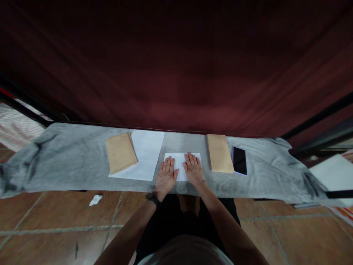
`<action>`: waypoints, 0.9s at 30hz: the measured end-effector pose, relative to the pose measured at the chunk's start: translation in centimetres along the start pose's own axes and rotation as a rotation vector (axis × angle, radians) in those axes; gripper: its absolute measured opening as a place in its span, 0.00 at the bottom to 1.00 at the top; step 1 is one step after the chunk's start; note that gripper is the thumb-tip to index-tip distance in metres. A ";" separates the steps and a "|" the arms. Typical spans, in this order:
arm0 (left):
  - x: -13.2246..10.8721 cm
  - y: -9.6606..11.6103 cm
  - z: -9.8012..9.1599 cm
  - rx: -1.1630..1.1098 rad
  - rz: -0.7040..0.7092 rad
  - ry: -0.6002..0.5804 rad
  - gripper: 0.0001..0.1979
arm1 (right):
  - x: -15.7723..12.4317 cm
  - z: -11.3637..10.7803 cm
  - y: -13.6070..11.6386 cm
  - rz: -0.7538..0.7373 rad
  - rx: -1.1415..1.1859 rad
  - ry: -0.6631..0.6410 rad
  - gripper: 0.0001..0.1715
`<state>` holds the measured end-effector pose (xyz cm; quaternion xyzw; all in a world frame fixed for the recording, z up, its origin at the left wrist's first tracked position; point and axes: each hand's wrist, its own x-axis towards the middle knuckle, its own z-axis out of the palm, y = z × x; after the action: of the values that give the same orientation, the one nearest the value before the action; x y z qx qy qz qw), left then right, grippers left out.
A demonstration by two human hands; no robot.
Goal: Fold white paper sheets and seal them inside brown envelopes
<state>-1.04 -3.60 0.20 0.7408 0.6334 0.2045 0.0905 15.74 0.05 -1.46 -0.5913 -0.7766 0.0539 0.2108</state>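
A small white sheet of paper (180,167) lies on the grey cloth in front of me. My left hand (166,175) rests flat on its left part, fingers spread, with a dark band on the wrist. On the right part of the same sheet lies my right hand (193,170), palm down and fingers apart. Neither hand grips anything. To the left, a brown envelope or packet (120,152) overlaps a larger white sheet (150,154). A brown stack or packet (220,153) sits to the right of my hands.
The grey cloth (74,158) covers a long, narrow surface. A dark phone (239,161) lies right of the brown packet. Behind the surface hangs a dark red curtain (176,73). A crumpled white scrap (95,200) is on the tiled floor.
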 end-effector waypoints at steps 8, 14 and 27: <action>0.3 0.9 0.4 -0.011 -0.040 0.027 0.30 | -1.0 -0.4 1.7 0.044 -0.011 0.059 0.32; 1.5 4.8 1.8 -0.101 0.102 -0.076 0.27 | -1.0 -0.5 1.6 0.040 -0.015 0.006 0.31; 5.9 3.6 2.4 0.116 0.116 -0.152 0.28 | -0.9 -0.6 1.2 0.021 -0.145 0.065 0.30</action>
<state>3.86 1.78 0.61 0.7937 0.5914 0.1154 0.0833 17.26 -0.53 -1.56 -0.6145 -0.7650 -0.0195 0.1919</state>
